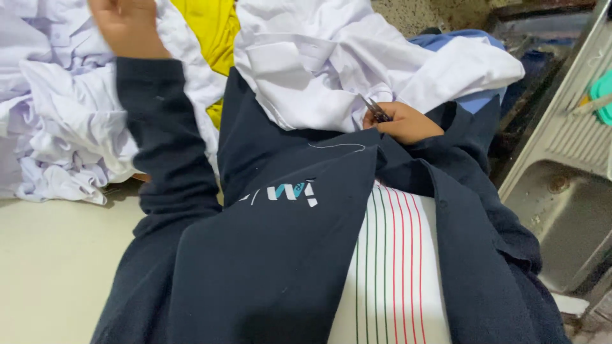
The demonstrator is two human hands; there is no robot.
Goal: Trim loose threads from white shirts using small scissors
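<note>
**Thread trimming on navy garment, head view**

Right hand (403, 122) closed on small thread snips (376, 109), tips at the white shirt (344, 64) edge. 1 loose white thread (338, 146) lies uncut on the navy garment (287, 255) mid-worktop. Left hand (127, 25) rests on the white clothes pile (57, 121) at the far-left edge; grip unclear.

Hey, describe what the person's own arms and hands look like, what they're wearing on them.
Both hands are bare, with no gloves. The left hand comes out of a long dark navy sleeve with a ribbed cuff at the wrist. The right hand emerges from the same dark navy fabric. No rings, watch or markings can be made out.
</note>
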